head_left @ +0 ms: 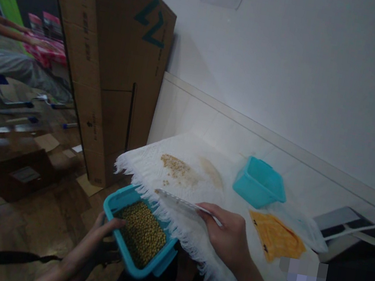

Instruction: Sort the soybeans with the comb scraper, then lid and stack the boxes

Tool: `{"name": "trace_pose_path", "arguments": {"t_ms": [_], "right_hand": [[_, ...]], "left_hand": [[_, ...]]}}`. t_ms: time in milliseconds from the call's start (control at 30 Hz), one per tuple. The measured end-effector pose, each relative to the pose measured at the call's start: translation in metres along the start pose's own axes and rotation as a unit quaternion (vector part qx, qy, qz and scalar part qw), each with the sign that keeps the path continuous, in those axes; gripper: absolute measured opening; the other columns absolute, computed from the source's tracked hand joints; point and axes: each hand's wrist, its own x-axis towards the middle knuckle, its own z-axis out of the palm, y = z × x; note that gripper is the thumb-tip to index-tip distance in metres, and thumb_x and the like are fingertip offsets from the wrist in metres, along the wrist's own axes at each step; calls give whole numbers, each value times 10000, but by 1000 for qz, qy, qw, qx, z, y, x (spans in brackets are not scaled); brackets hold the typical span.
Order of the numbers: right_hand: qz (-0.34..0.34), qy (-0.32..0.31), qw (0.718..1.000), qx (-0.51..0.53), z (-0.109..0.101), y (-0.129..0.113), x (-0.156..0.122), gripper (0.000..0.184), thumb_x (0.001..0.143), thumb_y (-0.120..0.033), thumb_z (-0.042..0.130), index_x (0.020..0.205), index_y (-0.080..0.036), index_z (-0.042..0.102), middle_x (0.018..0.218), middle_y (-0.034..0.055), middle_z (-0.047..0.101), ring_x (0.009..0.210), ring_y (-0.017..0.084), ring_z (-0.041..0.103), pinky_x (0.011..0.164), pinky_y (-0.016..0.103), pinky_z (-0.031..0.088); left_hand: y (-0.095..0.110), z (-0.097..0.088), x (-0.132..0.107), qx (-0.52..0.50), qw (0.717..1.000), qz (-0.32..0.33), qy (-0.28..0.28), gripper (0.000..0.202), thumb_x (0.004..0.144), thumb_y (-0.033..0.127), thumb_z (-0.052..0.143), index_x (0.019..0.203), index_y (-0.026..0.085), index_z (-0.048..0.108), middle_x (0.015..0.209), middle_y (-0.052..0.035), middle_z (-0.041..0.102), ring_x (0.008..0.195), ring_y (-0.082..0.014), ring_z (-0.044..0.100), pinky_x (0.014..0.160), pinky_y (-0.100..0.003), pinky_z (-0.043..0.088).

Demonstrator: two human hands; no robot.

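Note:
My left hand [92,247] grips the near rim of a teal plastic container [120,200] filled with small yellow-green beans [141,232], holding it just below the table's edge. My right hand [227,236] is closed on the end of a clear ruler-like strip [177,201], which lies flat on a white fringed towel [154,166] and points left toward the container. Two small heaps of pale grains [178,166] lie on the towel beyond the strip.
A second teal container [259,182] stands empty farther back on the table. An orange cloth [277,237] and a clear plastic bag lie to its right. A tall cardboard box [114,61] leans at the left. Another person's arms show at far left.

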Motion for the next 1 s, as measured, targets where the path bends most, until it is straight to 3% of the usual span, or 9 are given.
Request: {"name": "trace_pose_path", "arguments": {"t_ms": [267,367,500,800,1000], "right_hand": [[21,6,1000,16,0,-21,-20,234,1074,-219,710,1013,-261,932,871,32,924,710,226,902,649,231,703],[59,34,997,-23,-1,-15,-16,197,1063,-259,740,1031,-261,935,903,49,930,743,246,909,686,250,712],[100,56,989,-90,1,0,-4,195,1053,-272,744,1069,-258,938,893,60,926,673,252,884,638,265,687],[58,1,992,-116,17,6,8,224,1034,-221,731,1108,-263,938,917,52,935,721,245,900,676,255,682],[49,2,994,-98,15,7,12,214,1021,-191,744,1090,-258,935,931,53,937,728,248,906,675,252,682]], "left_hand": [[0,1,2,-9,1000,-9,4,1091,674,567,1041,1590,335,495,1162,-90,814,900,-341,864,879,-500,685],[-1,0,4,4,1000,-11,8,1019,714,571,1009,1563,327,500,1117,-77,810,843,-316,855,807,-458,674],[0,1,2,-2,1000,1,-5,946,773,568,978,1553,338,496,1090,-51,798,862,-317,866,822,-458,681],[5,3,0,-14,1000,11,11,700,816,490,957,1379,329,573,1034,-34,803,781,-279,842,724,-409,670],[8,-1,0,-1,999,31,13,684,853,507,924,1414,311,587,981,-18,808,779,-285,847,757,-428,687]]}}
